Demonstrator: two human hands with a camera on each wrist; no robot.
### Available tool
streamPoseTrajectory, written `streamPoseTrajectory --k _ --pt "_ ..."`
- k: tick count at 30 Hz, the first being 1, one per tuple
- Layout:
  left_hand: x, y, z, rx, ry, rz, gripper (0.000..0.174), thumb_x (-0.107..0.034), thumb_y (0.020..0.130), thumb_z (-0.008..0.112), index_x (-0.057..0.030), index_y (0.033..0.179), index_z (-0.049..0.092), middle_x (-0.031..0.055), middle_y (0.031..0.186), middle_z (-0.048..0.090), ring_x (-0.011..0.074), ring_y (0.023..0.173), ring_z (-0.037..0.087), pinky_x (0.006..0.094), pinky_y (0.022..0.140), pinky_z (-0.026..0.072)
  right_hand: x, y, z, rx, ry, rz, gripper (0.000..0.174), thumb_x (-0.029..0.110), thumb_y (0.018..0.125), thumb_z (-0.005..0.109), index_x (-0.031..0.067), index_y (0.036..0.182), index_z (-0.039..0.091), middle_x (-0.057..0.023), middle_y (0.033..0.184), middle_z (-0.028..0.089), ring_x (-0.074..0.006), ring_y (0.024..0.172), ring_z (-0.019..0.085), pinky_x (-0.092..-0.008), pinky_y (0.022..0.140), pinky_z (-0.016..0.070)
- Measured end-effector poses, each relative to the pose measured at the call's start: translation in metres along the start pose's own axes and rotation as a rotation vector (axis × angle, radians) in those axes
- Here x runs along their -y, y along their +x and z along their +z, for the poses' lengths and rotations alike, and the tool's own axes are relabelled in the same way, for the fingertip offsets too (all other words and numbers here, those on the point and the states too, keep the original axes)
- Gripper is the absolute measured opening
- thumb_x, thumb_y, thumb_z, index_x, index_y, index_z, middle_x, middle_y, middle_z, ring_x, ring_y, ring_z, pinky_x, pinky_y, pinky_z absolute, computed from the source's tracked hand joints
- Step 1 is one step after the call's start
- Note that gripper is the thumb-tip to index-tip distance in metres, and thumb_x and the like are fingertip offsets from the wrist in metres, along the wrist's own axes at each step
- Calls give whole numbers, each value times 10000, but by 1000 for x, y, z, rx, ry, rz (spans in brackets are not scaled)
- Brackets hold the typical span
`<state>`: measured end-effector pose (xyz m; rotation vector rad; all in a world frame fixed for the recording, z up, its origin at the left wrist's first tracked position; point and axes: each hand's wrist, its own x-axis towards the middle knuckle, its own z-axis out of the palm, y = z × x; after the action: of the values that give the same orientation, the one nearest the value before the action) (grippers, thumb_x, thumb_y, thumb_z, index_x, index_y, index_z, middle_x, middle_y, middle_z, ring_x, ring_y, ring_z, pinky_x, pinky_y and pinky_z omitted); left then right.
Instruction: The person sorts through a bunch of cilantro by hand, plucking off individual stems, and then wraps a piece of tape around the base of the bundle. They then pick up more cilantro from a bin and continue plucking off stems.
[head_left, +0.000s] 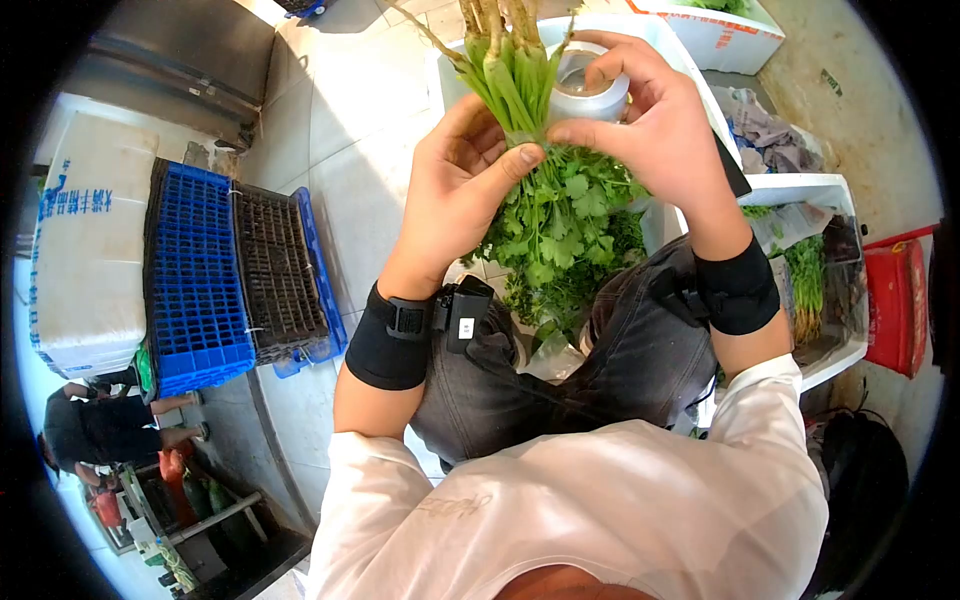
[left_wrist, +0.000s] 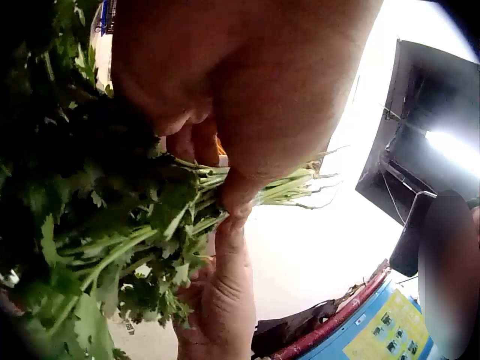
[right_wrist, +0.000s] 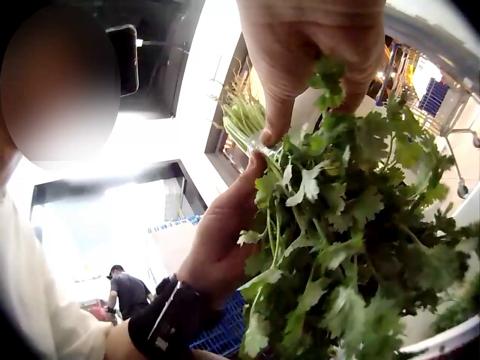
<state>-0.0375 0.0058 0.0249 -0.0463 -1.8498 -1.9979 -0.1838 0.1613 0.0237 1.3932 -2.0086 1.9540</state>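
Observation:
A bunch of cilantro (head_left: 572,215) is held roots up and leaves down in front of the person. My left hand (head_left: 455,185) grips its stems, the thumb lying across them. My right hand (head_left: 672,130) holds a roll of clear tape (head_left: 602,108), with fingers hooked into its core and the thumb at the stems. Clear tape (right_wrist: 259,142) wraps the stems between the two thumbs in the right wrist view. Seen from the left wrist, both thumbs meet beside the stems (left_wrist: 281,191), and the roll is hidden there.
More greens lie below between the knees. A white foam box (head_left: 850,270) with bundled greens stands at the right, another foam box (head_left: 725,40) beyond it. Stacked blue crates (head_left: 200,280) and a dark crate (head_left: 275,270) stand left. Another person (head_left: 100,430) is at the far left.

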Motion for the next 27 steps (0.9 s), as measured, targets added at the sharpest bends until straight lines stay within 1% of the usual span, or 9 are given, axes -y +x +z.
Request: streamPoseTrajectory --k 3,5,9,12,15,19,21,25,27 --pt "1 1 -2 27 -45 -9 477 24 936 685 48 1363 473 162 1276 630 210 1191 613 347 1027 509 11 3 -9 -8 -61 -39 432 195 659 947 11 919 655 -60 1096 674 -153 977 645 -295 843 514" --pt "1 1 -5 68 -32 -31 466 17 942 681 43 1357 470 170 1274 632 209 1190 616 341 1018 510 43 2 -16 61 -60 122 391 68 665 933 70 908 627 -127 1364 587 -116 983 594 -254 780 484" --pt "-4 0 -5 123 22 -106 433 -4 963 660 37 1356 483 174 1282 631 205 1199 611 331 1014 501 42 3 -18 77 -101 343 374 71 668 931 72 897 635 -127 1361 591 -109 968 592 -237 758 460" --pt "-2 -1 -5 136 -45 -134 437 -3 966 656 36 1371 493 155 1306 623 187 1222 591 328 1018 495 33 0 -13 65 90 225 364 62 683 924 60 894 628 -139 1331 598 -110 980 591 -244 786 464" --pt "1 -3 0 60 -42 -96 458 -2 965 657 33 1394 500 120 1326 610 169 1240 568 322 1023 487 36 2 -8 25 156 197 355 46 694 917 44 889 621 -137 1283 606 -118 989 599 -260 839 472" --pt "12 -1 1 35 74 22 467 14 953 659 49 1395 510 93 1327 601 164 1245 549 320 1042 463 20 -4 1 -13 197 250 349 25 701 907 23 929 643 -118 1235 615 -132 1030 612 -282 900 481" --pt "12 1 5 20 137 48 465 22 949 657 58 1390 513 93 1316 604 166 1237 554 318 1044 458 3 -2 2 14 51 105 335 24 765 865 29 973 603 -102 1428 557 -132 1096 615 -287 893 527" --pt "-1 0 10 -28 141 -5 454 28 945 660 75 1373 516 118 1310 610 169 1225 568 325 1043 464 3 1 -6 41 -19 137 324 25 784 854 17 1004 616 -106 1438 546 -139 1120 609 -295 921 529" --pt "-1 -2 11 -34 124 -11 457 27 946 661 77 1374 512 126 1309 611 172 1223 574 327 1042 468 -5 2 -6 9 140 77 370 174 731 920 17 959 674 1 912 681 -110 854 651 -271 774 521"
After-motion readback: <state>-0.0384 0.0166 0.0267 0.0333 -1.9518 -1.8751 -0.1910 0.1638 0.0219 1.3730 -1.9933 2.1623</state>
